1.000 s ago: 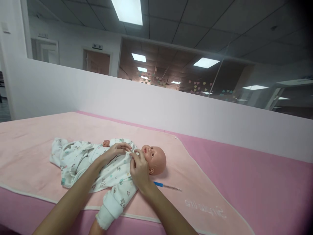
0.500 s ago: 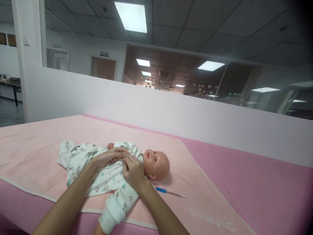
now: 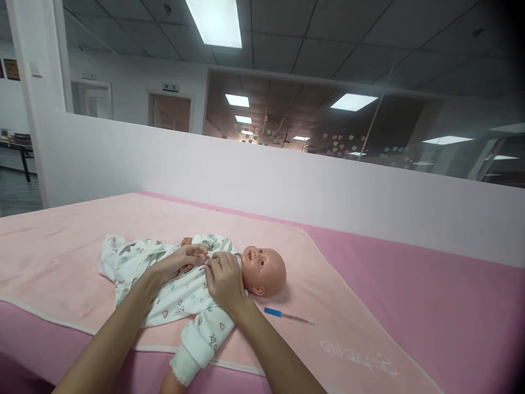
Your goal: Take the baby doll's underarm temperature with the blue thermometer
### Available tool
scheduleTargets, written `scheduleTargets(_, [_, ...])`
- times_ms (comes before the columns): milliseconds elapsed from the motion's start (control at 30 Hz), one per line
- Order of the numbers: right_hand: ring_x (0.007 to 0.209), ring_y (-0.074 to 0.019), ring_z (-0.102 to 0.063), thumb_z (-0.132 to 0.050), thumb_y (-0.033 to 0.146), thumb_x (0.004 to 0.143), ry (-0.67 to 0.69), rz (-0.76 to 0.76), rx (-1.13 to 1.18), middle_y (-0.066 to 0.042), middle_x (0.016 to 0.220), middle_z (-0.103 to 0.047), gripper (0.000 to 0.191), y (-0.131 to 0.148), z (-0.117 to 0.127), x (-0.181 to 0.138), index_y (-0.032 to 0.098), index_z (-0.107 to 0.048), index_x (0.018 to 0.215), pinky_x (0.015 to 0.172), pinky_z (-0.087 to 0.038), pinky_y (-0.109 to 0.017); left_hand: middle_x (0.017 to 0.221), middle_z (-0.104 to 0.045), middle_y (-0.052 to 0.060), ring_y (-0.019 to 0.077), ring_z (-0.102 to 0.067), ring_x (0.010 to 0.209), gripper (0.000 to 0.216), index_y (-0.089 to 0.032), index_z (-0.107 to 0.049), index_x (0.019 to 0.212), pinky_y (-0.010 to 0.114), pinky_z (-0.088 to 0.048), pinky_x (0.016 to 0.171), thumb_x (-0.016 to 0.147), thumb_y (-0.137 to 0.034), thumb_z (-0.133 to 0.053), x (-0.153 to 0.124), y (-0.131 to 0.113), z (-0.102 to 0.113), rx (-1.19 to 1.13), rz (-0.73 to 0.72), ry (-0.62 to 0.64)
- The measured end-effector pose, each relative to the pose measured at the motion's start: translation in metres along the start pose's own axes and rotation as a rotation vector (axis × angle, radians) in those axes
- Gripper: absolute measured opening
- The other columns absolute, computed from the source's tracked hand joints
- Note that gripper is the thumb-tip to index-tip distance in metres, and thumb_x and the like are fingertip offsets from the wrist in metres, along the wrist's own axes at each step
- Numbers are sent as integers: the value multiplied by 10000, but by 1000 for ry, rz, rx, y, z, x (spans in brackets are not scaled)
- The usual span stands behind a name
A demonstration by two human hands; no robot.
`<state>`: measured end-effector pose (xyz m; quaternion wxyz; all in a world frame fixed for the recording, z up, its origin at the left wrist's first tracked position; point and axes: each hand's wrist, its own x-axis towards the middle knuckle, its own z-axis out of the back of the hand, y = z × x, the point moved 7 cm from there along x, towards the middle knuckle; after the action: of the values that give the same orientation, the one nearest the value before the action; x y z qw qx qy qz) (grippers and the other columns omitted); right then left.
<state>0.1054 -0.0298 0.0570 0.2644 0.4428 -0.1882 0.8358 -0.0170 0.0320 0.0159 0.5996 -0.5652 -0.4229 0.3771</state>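
Observation:
A baby doll [image 3: 264,270] lies on its back on a pale pink blanket [image 3: 65,246], dressed in a white printed sleepsuit [image 3: 135,262], head to the right. My left hand [image 3: 180,261] and my right hand [image 3: 221,282] meet on the doll's chest just below its chin, both pinching the front of the sleepsuit. The doll's near arm, in a white mitten sleeve [image 3: 197,342], points toward me. A thin thermometer with a blue end [image 3: 287,316] lies on the blanket just right of my right wrist.
The blanket covers a darker pink mattress [image 3: 430,306], whose front edge runs close to me. A low white partition wall [image 3: 287,180] stands behind it, with glass above. Printed lettering [image 3: 359,355] marks the blanket's near right corner.
My hands have stayed on the doll's chest, with my left fingers curling in closer to my right hand. The view has shifted slightly.

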Motion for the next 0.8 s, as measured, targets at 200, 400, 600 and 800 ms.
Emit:
scheduleTargets(200, [889,-183,-524,-392,199,917,-58,37,105,-60,897,-613,144,1,1,1,191,-513,838,926,-373,-390,705,-505,-46,27,-345,502,313,-176,-538,874,151,-215,424,641,-194,-746,-1,-5,1,-189,-80,38])
scheduleTargets(400, [743,-150,-535,-372,145,905,-21,54,143,-17,734,-589,179,2,-4,1,199,-525,831,935,-378,-369,726,-573,-27,66,-485,636,327,-176,-555,904,171,-363,602,644,-131,-748,-2,-3,-1,-227,-78,59])
scheduleTargets(600, [764,-178,-511,-502,251,840,-30,15,151,-32,735,-580,90,1,-3,0,189,-566,824,854,-399,-367,792,-619,1,95,-545,688,389,-176,-574,972,196,-392,631,634,-140,-764,2,0,2,-212,-76,38])
scheduleTargets(800, [791,-189,-490,-530,240,789,41,6,133,-42,800,-562,65,-1,-6,1,193,-565,815,838,-388,-378,841,-630,22,107,-541,710,491,-190,-557,1135,199,-386,611,680,-205,-738,-2,-2,2,-165,-63,1])
